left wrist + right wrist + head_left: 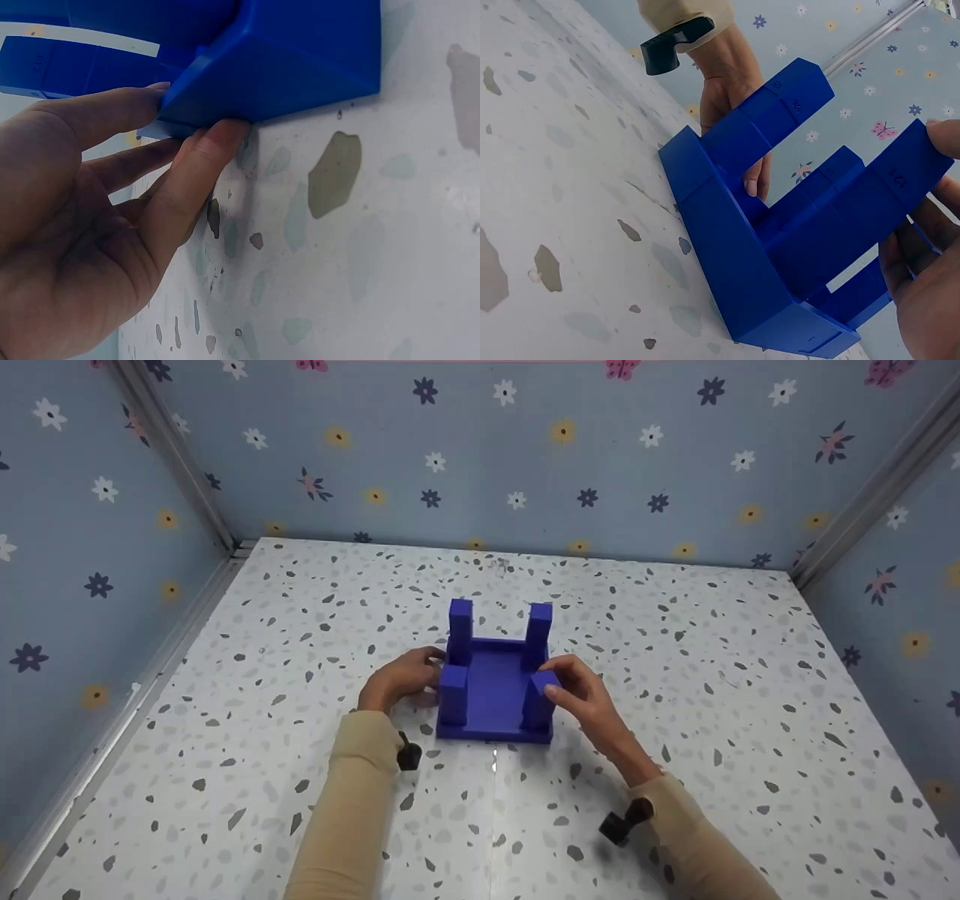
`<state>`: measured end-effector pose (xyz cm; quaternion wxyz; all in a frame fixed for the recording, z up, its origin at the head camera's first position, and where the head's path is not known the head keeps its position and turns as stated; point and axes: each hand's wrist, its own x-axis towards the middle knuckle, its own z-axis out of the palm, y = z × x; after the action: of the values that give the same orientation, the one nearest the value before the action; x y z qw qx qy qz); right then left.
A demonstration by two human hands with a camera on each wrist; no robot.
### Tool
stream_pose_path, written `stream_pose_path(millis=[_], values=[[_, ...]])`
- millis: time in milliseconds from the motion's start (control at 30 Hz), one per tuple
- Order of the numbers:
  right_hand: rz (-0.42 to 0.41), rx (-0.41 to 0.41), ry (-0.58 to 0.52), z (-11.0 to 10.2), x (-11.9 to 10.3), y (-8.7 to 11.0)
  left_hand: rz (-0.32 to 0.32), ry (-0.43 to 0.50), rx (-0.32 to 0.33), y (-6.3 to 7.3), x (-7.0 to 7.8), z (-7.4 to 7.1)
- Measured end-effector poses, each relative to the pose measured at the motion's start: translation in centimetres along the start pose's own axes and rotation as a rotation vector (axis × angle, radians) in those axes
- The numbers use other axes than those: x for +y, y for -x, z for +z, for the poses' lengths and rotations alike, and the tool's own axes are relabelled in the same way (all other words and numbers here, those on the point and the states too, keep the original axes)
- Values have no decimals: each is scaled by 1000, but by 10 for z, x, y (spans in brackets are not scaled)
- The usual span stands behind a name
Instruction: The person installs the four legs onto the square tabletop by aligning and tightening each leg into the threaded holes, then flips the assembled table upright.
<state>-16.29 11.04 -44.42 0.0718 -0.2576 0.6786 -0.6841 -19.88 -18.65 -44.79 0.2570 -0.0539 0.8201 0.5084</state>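
Observation:
A blue plastic base (497,690), square with a low rim, stands on the table with a square post rising at each corner, like a small table turned upside down. My left hand (405,675) holds its left side; in the left wrist view, the fingers (199,169) touch the base low down by the table surface. My right hand (589,697) pinches the near right post (537,709) at its upper end. That post's top sits turned relative to the others. In the right wrist view the thumb (946,139) lies over the post's end, and small raised marks show on the posts.
The base rests on a white speckled table (262,675) with a seam in front of it. Blue flower-patterned panels (495,457) rise at the back and both sides, joined by metal corner rails. Black camera mounts (619,826) stick out from the beige sleeves.

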Motion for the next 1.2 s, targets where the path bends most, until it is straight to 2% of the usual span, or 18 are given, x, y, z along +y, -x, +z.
stream_pose_path(millis=[100,300,500,633,867,1100,1200], values=[[-21,22,13,0,1,1,-5,33,-5,1,1,1],[-33,99,115,4,-1,3,4,17,-3,2,0,1],[-29,140,207,12,-18,7,3,-11,15,2,0,1],[-67,154,256,19,-30,9,10,-23,18,2,0,1],[-141,192,328,23,-30,9,31,-38,22,2,0,0],[-180,226,393,26,-32,11,-8,86,-16,2,0,2],[-189,241,428,26,-28,11,-11,79,-11,2,1,2]])
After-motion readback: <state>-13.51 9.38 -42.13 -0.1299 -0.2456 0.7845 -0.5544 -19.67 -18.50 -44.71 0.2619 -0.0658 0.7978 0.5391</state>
